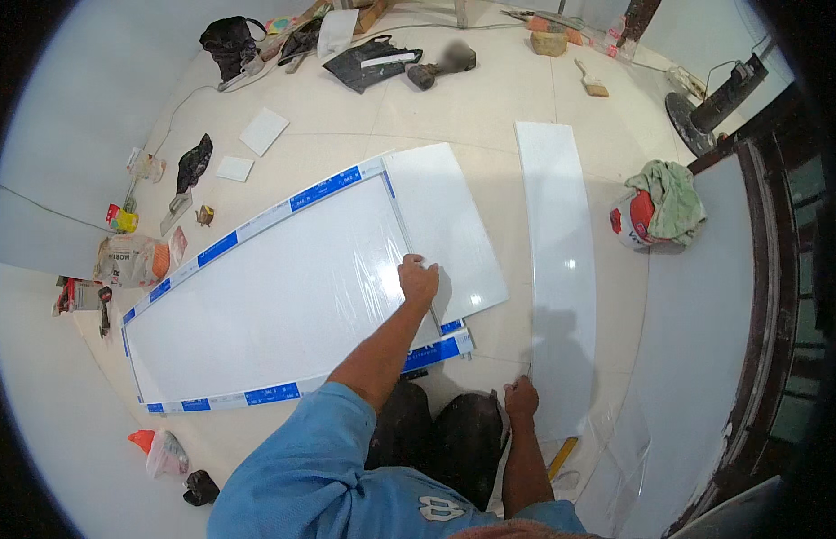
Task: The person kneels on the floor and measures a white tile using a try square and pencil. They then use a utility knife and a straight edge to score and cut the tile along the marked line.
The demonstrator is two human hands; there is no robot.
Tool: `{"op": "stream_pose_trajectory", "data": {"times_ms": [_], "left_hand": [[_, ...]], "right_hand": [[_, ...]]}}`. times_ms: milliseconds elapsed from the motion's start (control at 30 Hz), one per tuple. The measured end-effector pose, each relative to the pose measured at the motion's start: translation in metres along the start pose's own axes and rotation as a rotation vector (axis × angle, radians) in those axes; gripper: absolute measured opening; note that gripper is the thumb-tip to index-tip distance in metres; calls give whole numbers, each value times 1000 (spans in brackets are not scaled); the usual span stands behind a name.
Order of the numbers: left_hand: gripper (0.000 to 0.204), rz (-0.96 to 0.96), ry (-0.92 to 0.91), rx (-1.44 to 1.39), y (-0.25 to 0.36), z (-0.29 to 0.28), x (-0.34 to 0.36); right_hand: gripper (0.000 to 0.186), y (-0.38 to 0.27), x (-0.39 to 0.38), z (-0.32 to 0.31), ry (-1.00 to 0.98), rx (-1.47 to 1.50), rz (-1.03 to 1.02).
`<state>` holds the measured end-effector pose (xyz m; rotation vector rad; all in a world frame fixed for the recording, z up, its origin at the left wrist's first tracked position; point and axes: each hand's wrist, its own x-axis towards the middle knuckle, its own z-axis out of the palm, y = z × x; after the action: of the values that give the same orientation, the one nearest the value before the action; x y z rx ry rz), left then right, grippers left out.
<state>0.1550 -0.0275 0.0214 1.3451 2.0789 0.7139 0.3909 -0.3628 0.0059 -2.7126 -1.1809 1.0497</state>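
Observation:
A long white framed panel point(256, 296), edged with blue-and-white protective tape and partly under clear film, lies on the floor before me. My left hand point(419, 279) is at the panel's right end with its fingers bent together by the thin crossbar point(398, 211). A plain white sheet point(449, 225) extends past that crossbar. My right hand point(521, 398) is closed beside the lower left edge of a separate long white strip panel point(560, 260). What either hand's fingers hold, if anything, is too small or hidden to name.
At right stand a bucket point(632, 220) with a green cloth point(674, 202) and a black stand point(719, 108). Farther off lie a cordless tool point(443, 67), a brush point(593, 81) and black bags point(234, 49). Clear film point(620, 458) and a yellow-handled tool point(561, 458) are near my right arm.

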Motion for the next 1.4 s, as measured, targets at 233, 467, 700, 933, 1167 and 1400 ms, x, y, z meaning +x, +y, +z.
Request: {"op": "stream_pose_trajectory", "data": {"times_ms": [233,467,700,933,1167,1400], "left_hand": [[44,-207,-87,71,-7,5,9],[31,-115,-66,-202,20,24,6],[31,-46,-149,-1,64,56,36],[33,49,-429,189,74,69,49],[42,32,-477,167,66,63,29],[48,352,-674,329,44,42,41]], "right_hand": [[52,-24,8,-36,-122,-140,49],[45,-39,-13,-23,-287,-202,-110],[23,-14,8,-25,-167,12,-127],[30,-7,21,-49,-32,-59,-184],[37,-30,34,-79,-203,-257,29],[57,-124,119,-82,318,-94,-202]]}}
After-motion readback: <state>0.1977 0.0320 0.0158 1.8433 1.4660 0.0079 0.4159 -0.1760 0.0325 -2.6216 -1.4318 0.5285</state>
